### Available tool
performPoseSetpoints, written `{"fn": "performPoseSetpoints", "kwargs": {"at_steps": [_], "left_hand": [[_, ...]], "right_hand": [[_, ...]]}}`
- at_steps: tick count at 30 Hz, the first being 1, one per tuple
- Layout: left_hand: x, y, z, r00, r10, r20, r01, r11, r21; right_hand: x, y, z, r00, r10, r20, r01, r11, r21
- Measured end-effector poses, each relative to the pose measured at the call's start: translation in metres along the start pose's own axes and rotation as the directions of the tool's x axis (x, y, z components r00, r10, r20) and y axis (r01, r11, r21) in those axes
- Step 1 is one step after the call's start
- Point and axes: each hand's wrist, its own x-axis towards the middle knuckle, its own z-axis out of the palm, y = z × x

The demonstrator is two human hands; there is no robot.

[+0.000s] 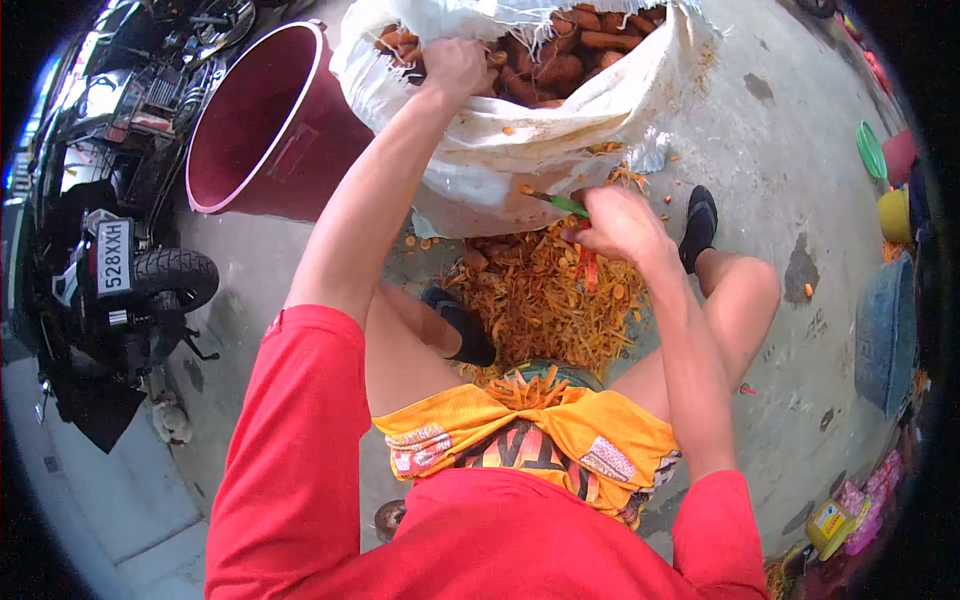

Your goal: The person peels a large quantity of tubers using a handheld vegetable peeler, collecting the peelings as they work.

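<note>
A white woven sack (560,125) full of carrots (560,72) stands before me, its torn mouth wide. My left hand (458,68) reaches over the near rim, fingers curled down around a carrot (493,62) and partly hidden. In front of the sack, my right hand (625,222) is closed on the green handle of a knife (563,203). The blade points left, with a small orange piece at its tip. Something red and strip-like (588,268) hangs below this hand. Under it, between my feet, lies a heap of orange peelings (545,300) and cut slices.
Left of the sack, a large dark red bucket (320,150) leans with its mouth toward me. A parked motorcycle (150,275) fills the left edge. To the right sit a blue-grey basin (885,335), a yellow container (893,215) and a green lid (870,150).
</note>
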Motion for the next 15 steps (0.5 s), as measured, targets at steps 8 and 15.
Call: {"fn": "performPoseSetpoints", "kwargs": {"at_steps": [8,15], "left_hand": [[0.005,-0.010,-0.009,0.907,-0.251,0.338,0.354,0.889,-0.290],[-0.004,-0.002,0.014,0.964,-0.148,0.221,0.219,0.914,-0.341]], "right_hand": [[0.008,0.010,0.009,0.996,-0.082,-0.022,0.081,0.996,-0.041],[0.017,0.016,0.020,0.995,-0.098,-0.010,0.097,0.993,-0.067]]}}
